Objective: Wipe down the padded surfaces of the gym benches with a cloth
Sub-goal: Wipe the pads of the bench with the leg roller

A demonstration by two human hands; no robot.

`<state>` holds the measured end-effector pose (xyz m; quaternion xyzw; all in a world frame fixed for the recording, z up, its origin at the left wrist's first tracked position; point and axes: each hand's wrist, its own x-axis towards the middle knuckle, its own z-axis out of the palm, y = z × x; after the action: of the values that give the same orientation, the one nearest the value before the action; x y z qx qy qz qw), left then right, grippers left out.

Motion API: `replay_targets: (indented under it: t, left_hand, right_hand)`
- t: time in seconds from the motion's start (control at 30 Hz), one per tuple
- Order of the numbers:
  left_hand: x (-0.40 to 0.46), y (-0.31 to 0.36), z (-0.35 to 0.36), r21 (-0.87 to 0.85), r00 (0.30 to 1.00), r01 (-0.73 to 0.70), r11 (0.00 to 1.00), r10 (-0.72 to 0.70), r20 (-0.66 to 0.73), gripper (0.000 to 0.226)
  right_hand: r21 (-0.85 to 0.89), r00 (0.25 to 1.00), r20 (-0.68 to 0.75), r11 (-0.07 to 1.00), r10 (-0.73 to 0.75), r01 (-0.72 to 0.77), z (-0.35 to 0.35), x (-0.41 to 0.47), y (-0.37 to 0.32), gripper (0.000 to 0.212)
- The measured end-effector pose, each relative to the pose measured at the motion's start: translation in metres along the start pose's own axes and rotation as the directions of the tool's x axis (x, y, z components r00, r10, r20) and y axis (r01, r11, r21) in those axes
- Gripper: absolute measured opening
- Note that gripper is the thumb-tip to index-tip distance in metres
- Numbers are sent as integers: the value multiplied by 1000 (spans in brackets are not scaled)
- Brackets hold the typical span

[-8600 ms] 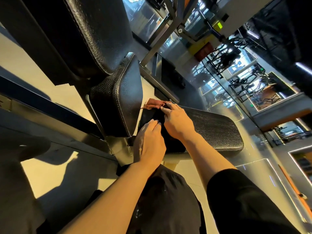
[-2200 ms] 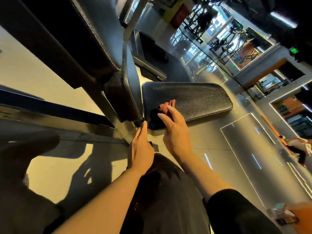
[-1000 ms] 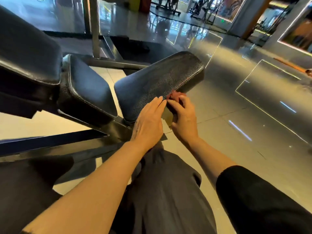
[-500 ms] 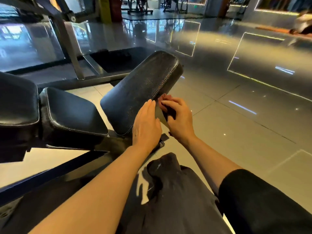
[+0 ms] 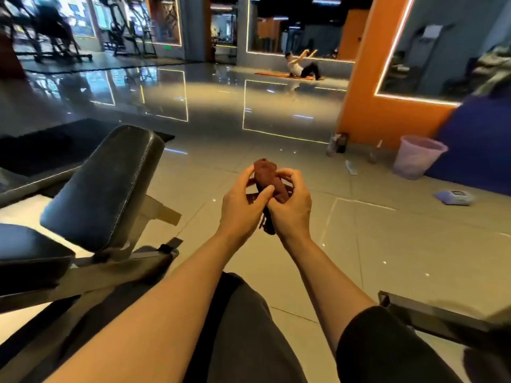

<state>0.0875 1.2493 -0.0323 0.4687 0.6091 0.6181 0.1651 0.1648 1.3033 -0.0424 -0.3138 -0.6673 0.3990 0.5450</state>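
Observation:
A bunched reddish-brown cloth [image 5: 269,176] is held in the air in front of me, above the floor. My left hand [image 5: 243,204] grips it from the left with the thumb across it. My right hand [image 5: 291,207] holds it from the right, fingers curled round it. The bench's black padded seat [image 5: 102,186] slopes up at the left, well clear of both hands. A second black pad [image 5: 25,255] of the same bench lies at the lower left.
The bench's metal frame [image 5: 116,268] runs along the floor at left. Another metal bar [image 5: 431,317] crosses the lower right. A pale waste bin [image 5: 416,158] and a small box [image 5: 453,197] stand at right. A person exercises on a mat far back.
Both hands have come off the seat pad's right edge and moved right and up, carrying the cloth. My view has lifted toward the room.

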Motion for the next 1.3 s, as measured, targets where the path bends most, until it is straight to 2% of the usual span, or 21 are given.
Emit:
replay_targets:
  t: [0.13, 0.23, 0.47, 0.67, 0.8, 0.97, 1.17, 1.3]
  left_hand:
    - [-42, 28, 39, -161, 991, 104, 982, -88, 103, 48]
    - [-75, 45, 61, -221, 978, 122, 968, -80, 190, 38]
    - [-156, 77, 98, -320, 910, 235, 918, -92, 404, 36]
    - [-198, 98, 109, -303, 815, 357, 884, -136, 564, 45]
    - [-221, 115, 118, -249, 758, 307, 918, -79, 647, 40]
    - [-259, 134, 133, -228, 615, 283, 932, 7, 788, 40]
    - [-317, 174, 157, -224, 385, 190, 956, 138, 913, 53]
    - [-351, 198, 172, -251, 170, 134, 959, 228, 959, 57]
  right_hand:
    - [-42, 998, -9, 998, 56, -56, -69, -42, -21, 41]
    - [-11, 991, -24, 991, 133, -133, -113, -75, -38, 39]
    - [-135, 954, -222, 962, 204, -237, -176, -155, -54, 47]
    - [-204, 907, -386, 944, 167, -261, -196, -206, -69, 52]
    - [-231, 845, -518, 929, 134, -288, -213, -232, -82, 52]
    - [-292, 741, -669, 893, 64, -341, -237, -276, -106, 47]
    - [-309, 572, -820, 856, -18, -416, -275, -330, -145, 49]
    - [-342, 437, -894, 783, -100, -520, -304, -365, -164, 49]
